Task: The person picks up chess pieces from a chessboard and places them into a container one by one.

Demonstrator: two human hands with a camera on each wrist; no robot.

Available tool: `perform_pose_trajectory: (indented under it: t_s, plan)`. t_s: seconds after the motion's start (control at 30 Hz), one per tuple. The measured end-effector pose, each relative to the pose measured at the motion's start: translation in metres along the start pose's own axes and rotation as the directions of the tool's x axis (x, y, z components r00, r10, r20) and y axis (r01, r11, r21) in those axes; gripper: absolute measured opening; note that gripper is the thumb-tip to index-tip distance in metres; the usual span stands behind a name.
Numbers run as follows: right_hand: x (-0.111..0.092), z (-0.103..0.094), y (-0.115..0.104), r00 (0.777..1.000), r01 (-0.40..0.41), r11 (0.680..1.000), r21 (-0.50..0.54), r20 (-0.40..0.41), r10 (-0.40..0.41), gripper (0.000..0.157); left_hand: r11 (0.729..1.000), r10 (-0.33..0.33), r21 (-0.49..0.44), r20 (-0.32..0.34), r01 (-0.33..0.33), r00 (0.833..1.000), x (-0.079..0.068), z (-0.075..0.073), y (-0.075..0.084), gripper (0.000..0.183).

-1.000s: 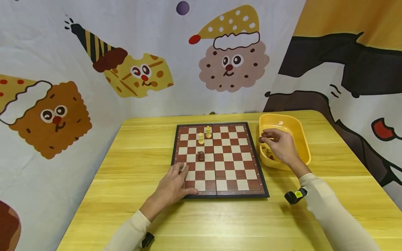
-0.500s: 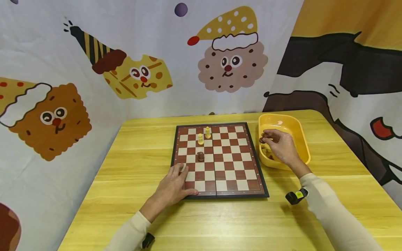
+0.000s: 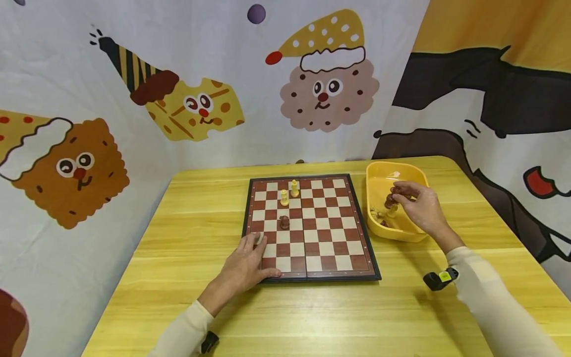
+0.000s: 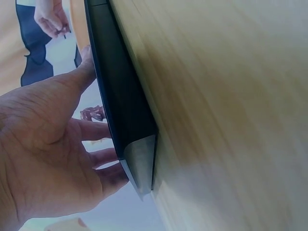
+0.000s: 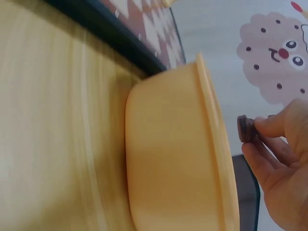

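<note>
My right hand pinches a dark brown chess piece between thumb and fingers, above the yellow tub. Fingers hide part of that piece, so its exact kind cannot be told. Several chess pieces lie inside the tub. On the near left corner of the chessboard rests my left hand, thumb along the front edge and fingers on the left side. Ahead of it stands a brown knight-like piece. Two cream pieces, one slightly nearer than the other, stand upright farther back.
The board lies on a light wooden table, with the tub close beside its right edge. A cloth printed with cartoon food hangs behind the table.
My right hand has moved to the right over the tub, still pinching the brown piece, and more of the tub's contents shows. The left hand stays on the board.
</note>
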State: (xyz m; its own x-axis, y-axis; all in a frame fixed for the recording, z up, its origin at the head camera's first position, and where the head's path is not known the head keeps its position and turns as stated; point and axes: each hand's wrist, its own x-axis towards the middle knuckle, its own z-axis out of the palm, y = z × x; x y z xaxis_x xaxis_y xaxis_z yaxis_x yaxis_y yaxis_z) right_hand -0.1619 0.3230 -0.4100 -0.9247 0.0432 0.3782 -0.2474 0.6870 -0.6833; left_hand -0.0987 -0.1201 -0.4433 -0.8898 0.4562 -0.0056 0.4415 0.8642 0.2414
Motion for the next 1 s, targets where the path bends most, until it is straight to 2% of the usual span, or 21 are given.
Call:
perform_pose_trajectory:
  t_s: [0.3,0.6,0.67,0.83,0.9,1.0]
  plan:
    - [-0.004,-0.006,0.013,0.998,-0.051,0.999,-0.016,0.04,0.051,0.026,1.0,-0.002,0.004,0.006,0.002,1.0,0.001,-0.001,0.0,0.098]
    - [-0.002,-0.002,0.013,0.998,-0.038,0.999,0.01,0.051,0.038,0.025,1.0,-0.02,-0.012,0.026,0.02,0.999,0.001,-0.001,0.001,0.099]
    - [-0.001,-0.002,0.012,0.996,-0.044,0.999,0.02,0.08,0.042,0.033,1.0,-0.021,-0.014,0.027,0.022,0.999,0.001,-0.001,0.001,0.099]
    - [0.001,-0.006,0.007,0.984,-0.087,0.993,0.074,0.162,0.074,0.067,1.0,-0.01,-0.012,0.018,0.011,1.0,0.001,0.0,0.0,0.099]
    - [0.001,-0.007,0.006,0.982,-0.099,0.989,0.106,0.171,0.08,0.069,1.0,-0.006,-0.009,0.016,0.006,1.0,0.001,0.0,0.0,0.099]
    - [0.001,-0.005,0.003,0.984,-0.097,0.983,0.153,0.162,0.072,0.06,1.0,-0.004,-0.008,0.012,0.004,1.0,0.0,-0.001,0.0,0.099]
